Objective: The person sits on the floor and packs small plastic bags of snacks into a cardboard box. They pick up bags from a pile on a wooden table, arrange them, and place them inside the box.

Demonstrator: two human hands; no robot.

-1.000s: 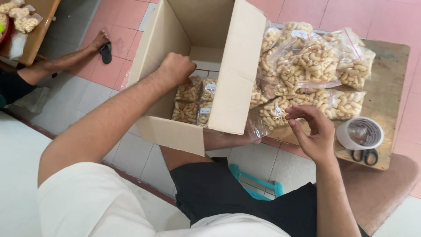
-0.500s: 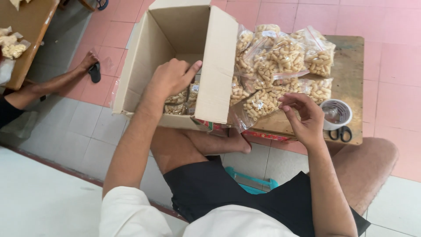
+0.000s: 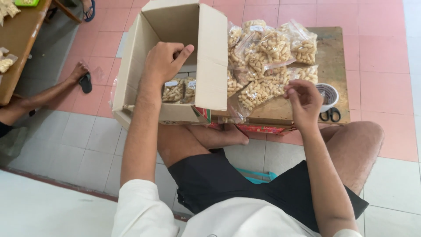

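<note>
An open cardboard box (image 3: 133,66) stands on the floor in front of me, with clear bags of pale snack pieces (image 3: 179,90) packed upright at its bottom. My left hand (image 3: 163,60) hovers over the box opening, fingers loosely curled, holding nothing. A heap of the same snack bags (image 3: 267,57) lies on a low wooden board (image 3: 333,52) to the right of the box. My right hand (image 3: 303,100) is above the board's near edge, next to the heap, fingers bent and apart, with nothing in it.
A roll of tape (image 3: 328,94) and black scissors (image 3: 330,115) lie on the board's right side. Another person's leg and sandalled foot (image 3: 79,79) stretch out at the left, beside a wooden table (image 3: 19,48) with more snack bags. My knees flank the box.
My left hand has risen from inside the box to above its opening. My right hand has lifted a little beside the heap. The view has shifted downward and left.
</note>
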